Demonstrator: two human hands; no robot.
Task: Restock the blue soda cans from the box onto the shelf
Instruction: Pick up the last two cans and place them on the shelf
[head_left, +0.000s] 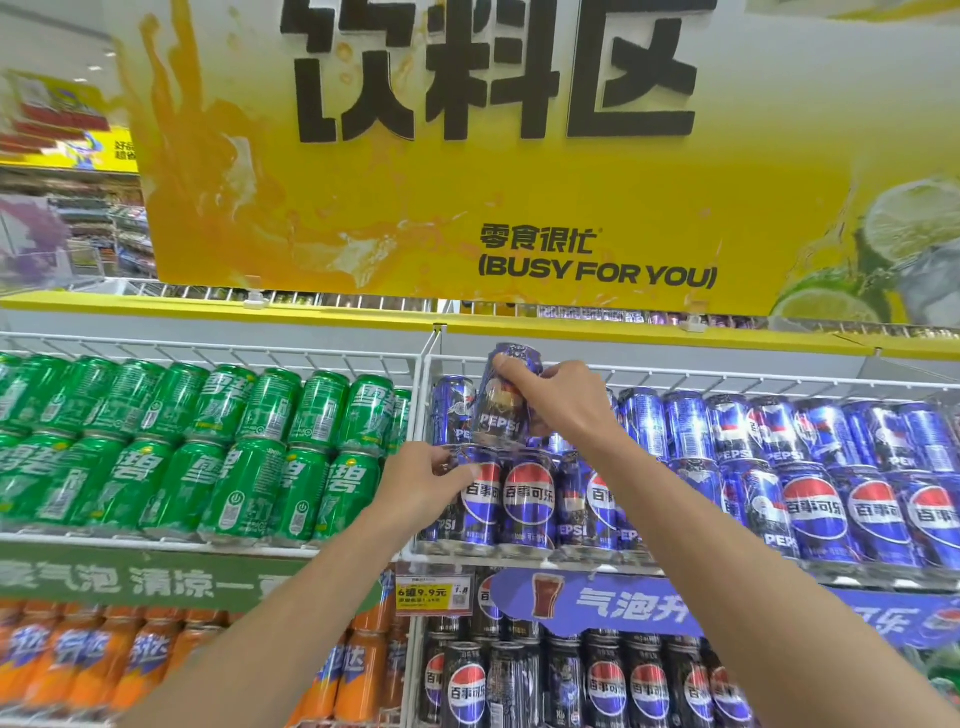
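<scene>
My right hand (558, 397) grips a blue Pepsi can (501, 410) from its right side and holds it upright on top of the lower row of blue cans (530, 501) at the left end of the Pepsi shelf (519, 560). My left hand (428, 480) rests on the top and left side of the lower-row blue can just beneath it, fingers curled around that can. More blue cans (810, 467) stand two rows high to the right. The box is not in view.
Green Sprite cans (197, 447) fill the shelf section to the left, behind a white wire divider (415, 415). Below are orange cans (104, 660) and black Pepsi cans (571, 680). A large yellow sign (467, 182) hangs above. A price tag (435, 592) sits on the shelf edge.
</scene>
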